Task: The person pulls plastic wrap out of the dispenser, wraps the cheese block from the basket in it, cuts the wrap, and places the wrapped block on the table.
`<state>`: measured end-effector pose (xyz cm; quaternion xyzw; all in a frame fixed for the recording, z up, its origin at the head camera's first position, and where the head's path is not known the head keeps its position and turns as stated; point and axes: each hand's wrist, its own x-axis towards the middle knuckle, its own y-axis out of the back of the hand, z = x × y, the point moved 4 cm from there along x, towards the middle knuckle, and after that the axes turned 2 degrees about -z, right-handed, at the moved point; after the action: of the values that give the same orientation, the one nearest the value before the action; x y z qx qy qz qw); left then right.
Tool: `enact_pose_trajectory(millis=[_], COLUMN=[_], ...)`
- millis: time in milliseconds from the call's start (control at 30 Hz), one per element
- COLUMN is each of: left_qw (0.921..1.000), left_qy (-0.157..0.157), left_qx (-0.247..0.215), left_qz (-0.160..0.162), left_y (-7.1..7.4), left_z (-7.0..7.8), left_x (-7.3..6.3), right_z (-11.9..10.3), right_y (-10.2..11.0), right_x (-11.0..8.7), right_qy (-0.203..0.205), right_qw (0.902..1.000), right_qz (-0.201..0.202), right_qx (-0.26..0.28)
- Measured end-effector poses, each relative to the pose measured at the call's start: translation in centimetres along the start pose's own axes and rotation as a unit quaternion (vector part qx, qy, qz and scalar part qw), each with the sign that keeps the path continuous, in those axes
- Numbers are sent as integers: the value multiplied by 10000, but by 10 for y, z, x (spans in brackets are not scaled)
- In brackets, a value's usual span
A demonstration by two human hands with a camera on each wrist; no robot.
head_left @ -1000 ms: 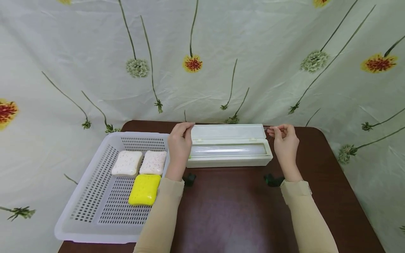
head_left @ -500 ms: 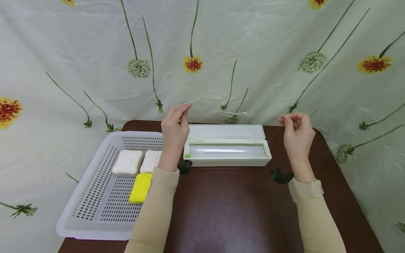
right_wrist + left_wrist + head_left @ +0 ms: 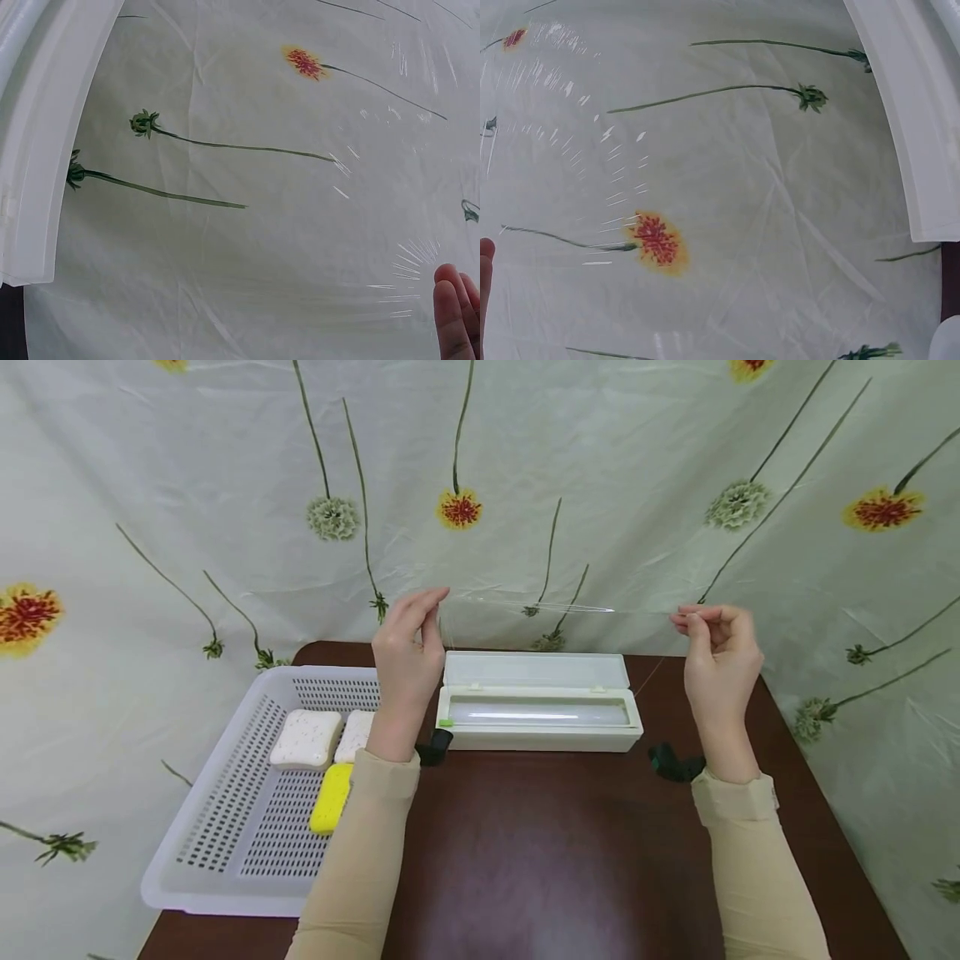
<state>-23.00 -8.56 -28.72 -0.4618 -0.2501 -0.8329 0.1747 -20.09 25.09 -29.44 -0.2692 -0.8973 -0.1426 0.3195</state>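
Note:
Clear plastic wrap (image 3: 555,607) is drawn up in a sheet from a white wrap dispenser (image 3: 540,741), whose lid (image 3: 534,670) is flipped back. The wrap roll (image 3: 536,714) shows inside. My left hand (image 3: 407,652) pinches the sheet's upper left corner between thumb and fingers, above the dispenser's left end. At the upper right corner, my right hand (image 3: 722,660) pinches the film the same way. In the right wrist view, creases in the film fan out from the fingertips (image 3: 448,300). Only a fingertip (image 3: 486,251) of the left hand enters the left wrist view.
At left, a white perforated basket (image 3: 172,877) holds two white speckled bars (image 3: 306,739) and a yellow bar (image 3: 330,799), partly behind the left arm. The brown table (image 3: 525,860) ends against a flowered curtain (image 3: 637,460). A green slider (image 3: 446,722) sits on the dispenser.
Both hands have risen from the dispenser's lid and spread apart, pulling the plastic wrap up with them. The dispenser and the basket have stayed in place.

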Motion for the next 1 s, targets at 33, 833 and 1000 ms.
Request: enact_pose_trajectory(millis=[33, 833, 1000], left_qw=[10000, 9963, 9941], left_qy=[-35, -499, -600], left_qx=[-15, -366, -395], left_qz=[38, 598, 816], left_y=[1, 23, 28], left_z=[1, 36, 43], left_x=[1, 18, 18], right_z=[-1, -38, -41], right_y=[1, 17, 24], right_x=[1, 11, 5], right_qy=[11, 430, 527], right_qw=[10000, 9972, 9956], right_qz=[15, 235, 273], right_qx=[16, 559, 731])
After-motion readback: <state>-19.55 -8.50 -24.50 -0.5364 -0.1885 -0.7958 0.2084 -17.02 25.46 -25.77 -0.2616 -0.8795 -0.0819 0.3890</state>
